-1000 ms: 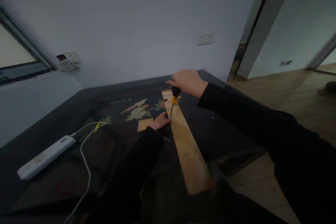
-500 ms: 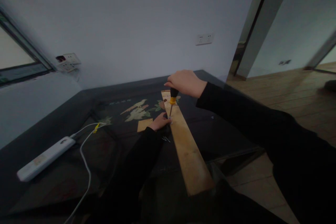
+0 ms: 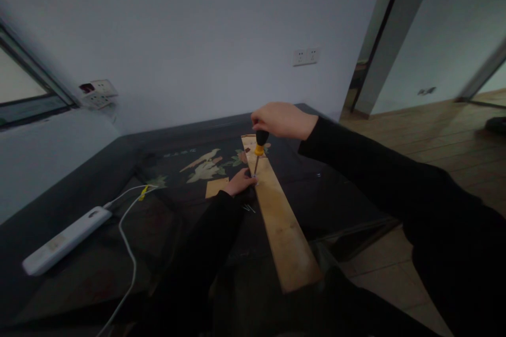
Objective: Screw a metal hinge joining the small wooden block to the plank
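My right hand (image 3: 282, 119) is wrapped round the black and yellow handle of a screwdriver (image 3: 259, 150). The screwdriver leans slightly, its shaft pointing down at a small shiny metal piece (image 3: 255, 179) on a long wooden board (image 3: 284, 221). What that piece is, I cannot make out. At the board's left edge, my left hand (image 3: 240, 182) grips it with the thumb beside the screwdriver's tip; its other fingers are partly hidden. Several thin screws or nails (image 3: 249, 208) lie on the dark table just below the left hand.
A small square wooden piece (image 3: 215, 188) lies left of my left hand on the dark table (image 3: 300, 189). A white power strip (image 3: 67, 242) with a pale cable (image 3: 130, 253) occupies the left side. The board's near end overhangs the table's front edge. A wall (image 3: 197, 52) stands behind.
The view has shifted slightly. My right hand has turned a little on the screwdriver's handle, while the left hand and board stay in place.
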Motion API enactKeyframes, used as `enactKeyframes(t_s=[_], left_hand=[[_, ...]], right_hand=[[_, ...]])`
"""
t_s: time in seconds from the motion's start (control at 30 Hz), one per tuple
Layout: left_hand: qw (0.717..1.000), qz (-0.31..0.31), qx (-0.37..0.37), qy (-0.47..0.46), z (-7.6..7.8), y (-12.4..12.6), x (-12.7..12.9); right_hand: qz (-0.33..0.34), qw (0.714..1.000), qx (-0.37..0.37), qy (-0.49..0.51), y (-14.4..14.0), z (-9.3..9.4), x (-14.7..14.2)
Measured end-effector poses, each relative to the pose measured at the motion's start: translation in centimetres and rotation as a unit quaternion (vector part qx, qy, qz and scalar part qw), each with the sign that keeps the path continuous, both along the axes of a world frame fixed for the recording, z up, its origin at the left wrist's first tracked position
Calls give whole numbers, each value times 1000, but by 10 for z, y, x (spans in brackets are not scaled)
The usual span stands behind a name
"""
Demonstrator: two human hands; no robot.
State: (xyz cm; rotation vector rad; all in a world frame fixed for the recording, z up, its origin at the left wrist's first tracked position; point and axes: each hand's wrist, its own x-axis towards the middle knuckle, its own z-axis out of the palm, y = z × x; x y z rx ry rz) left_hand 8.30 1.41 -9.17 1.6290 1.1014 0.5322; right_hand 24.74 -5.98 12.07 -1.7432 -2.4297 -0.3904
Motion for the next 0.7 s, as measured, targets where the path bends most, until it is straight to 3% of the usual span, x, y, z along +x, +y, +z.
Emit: enactKeyframes(t_s=[0.17, 0.27, 0.43, 0.7], left_hand=[[1000, 10, -4, 9, 2, -3, -1], [1000, 9, -8, 12, 1, -2, -1], [1000, 2, 3, 13, -4, 3, -1], [1000, 12, -5, 26, 1, 0, 0]], right_hand=[[-96, 993, 65, 4, 0, -12, -10], [-73, 996, 28, 35, 3, -8, -3], [27, 998, -50, 33, 4, 6, 6], [-70, 995, 54, -36, 1, -8, -10]])
